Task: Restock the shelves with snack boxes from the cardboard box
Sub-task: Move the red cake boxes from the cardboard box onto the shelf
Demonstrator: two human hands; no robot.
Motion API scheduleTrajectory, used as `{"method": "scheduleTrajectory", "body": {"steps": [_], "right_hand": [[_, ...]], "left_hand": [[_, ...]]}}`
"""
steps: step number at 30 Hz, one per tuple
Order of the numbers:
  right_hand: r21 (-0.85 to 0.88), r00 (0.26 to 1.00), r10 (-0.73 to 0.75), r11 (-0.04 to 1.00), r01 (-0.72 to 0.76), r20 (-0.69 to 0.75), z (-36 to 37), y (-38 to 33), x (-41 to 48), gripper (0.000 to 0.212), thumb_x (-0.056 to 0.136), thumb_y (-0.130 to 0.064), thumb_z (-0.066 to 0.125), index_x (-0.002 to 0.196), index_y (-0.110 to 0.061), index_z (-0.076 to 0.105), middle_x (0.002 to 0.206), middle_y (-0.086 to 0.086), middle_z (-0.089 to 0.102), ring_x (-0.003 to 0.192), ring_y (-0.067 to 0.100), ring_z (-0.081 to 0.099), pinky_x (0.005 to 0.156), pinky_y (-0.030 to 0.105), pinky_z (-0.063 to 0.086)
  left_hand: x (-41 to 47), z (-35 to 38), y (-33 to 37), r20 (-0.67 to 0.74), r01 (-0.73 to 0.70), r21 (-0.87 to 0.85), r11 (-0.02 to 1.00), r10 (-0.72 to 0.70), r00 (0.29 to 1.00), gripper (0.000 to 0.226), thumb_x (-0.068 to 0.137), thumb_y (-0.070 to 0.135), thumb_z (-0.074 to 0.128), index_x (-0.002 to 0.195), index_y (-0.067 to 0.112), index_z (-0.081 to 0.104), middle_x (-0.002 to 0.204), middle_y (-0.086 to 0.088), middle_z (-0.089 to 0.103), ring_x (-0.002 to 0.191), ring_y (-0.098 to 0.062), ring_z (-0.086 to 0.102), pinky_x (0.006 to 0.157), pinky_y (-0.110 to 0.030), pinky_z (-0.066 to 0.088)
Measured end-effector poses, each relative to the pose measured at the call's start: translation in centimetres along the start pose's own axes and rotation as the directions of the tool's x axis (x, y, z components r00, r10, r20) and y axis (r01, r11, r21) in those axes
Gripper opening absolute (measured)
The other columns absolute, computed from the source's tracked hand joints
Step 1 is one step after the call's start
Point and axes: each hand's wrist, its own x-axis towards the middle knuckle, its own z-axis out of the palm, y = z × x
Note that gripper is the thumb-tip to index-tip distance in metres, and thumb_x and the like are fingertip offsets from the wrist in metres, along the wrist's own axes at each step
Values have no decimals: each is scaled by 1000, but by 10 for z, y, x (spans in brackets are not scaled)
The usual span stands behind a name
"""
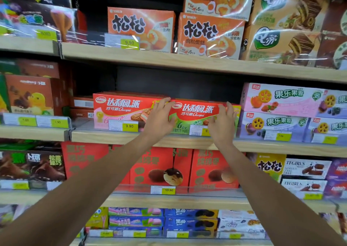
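A red and green snack box [197, 112] stands on the second wooden shelf [169, 138], behind a clear price rail. My left hand [159, 118] grips its left end, fingers curled over the top edge. My right hand [223, 120] holds its right end the same way. A matching red and pink snack box [122, 108] stands right beside it on the left, touching it. The cardboard box is not in view.
Pink and purple fruit snack boxes [291, 112] crowd the right of the same shelf. Brown boxes [32, 93] stand at the left. Orange cake boxes [210, 35] fill the shelf above; red boxes [159, 167] the one below. Dark free room lies above the red boxes.
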Motion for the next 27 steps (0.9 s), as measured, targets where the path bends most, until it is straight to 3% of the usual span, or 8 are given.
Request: {"method": "scheduleTrajectory", "body": {"steps": [6, 10, 13, 16, 19, 22, 27], "right_hand": [[145, 972, -193, 974, 174, 137, 26, -24, -65, 37, 87, -12, 55, 122, -3, 51, 126, 12, 49, 121, 28, 45, 99, 38, 41], [194, 948, -297, 942, 272, 113, 45, -45, -113, 33, 80, -12, 54, 110, -2, 60, 115, 14, 55, 114, 32, 49, 102, 39, 39], [256, 929, -314, 931, 261, 196, 67, -55, -167, 33, 79, -10, 51, 110, -2, 60, 115, 15, 56, 111, 31, 52, 99, 35, 39], [261, 865, -357, 925, 276, 353, 96, -57, -220, 32, 80, -13, 50, 108, -4, 61, 110, 12, 59, 105, 30, 56, 91, 37, 43], [276, 799, -289, 948, 160, 527, 128, -54, -281, 24, 85, -14, 51, 105, -5, 62, 101, 11, 63, 96, 30, 61, 80, 36, 47], [263, 687, -214, 964, 35, 695, 160, -48, -346, 24, 84, -13, 52, 103, -4, 63, 101, 12, 65, 95, 30, 63, 80, 36, 46], [128, 332, -86, 986, -105, 939, 209, -19, -471, 27, 87, -16, 53, 112, -9, 62, 111, 9, 65, 104, 26, 62, 87, 38, 49]], "left_hand": [[-59, -2, -20, -18, 60, -134, 989, -63, 998, 53, 84, 24, 62, 133, 9, 46, 134, -6, 46, 125, -21, 43, 100, -29, 35], [-104, -1, -44, -12, 11, -150, 989, -13, 1000, 49, 81, 32, 52, 123, 6, 54, 124, -11, 55, 118, -26, 50, 101, -23, 31], [-158, 3, -69, 88, 117, -190, 975, -101, 991, 48, 80, 26, 53, 122, 4, 54, 122, -12, 55, 113, -25, 53, 98, -19, 31], [-214, 14, -101, 197, 285, -206, 936, -246, 949, 50, 79, 31, 51, 123, 7, 53, 123, -10, 54, 115, -24, 53, 99, -28, 37], [-278, 29, -135, 347, 534, -126, 836, -467, 813, 42, 89, 28, 56, 129, 16, 50, 128, -3, 55, 117, -19, 54, 91, -25, 40], [-345, 45, -166, 468, 733, -50, 678, -633, 617, 44, 92, 30, 55, 132, 15, 48, 134, -3, 52, 121, -19, 52, 92, -22, 37], [-480, 79, -217, 547, 931, 62, 360, -793, 270, 44, 89, 32, 59, 127, 11, 52, 129, -10, 55, 118, -26, 54, 103, -37, 41]]}}
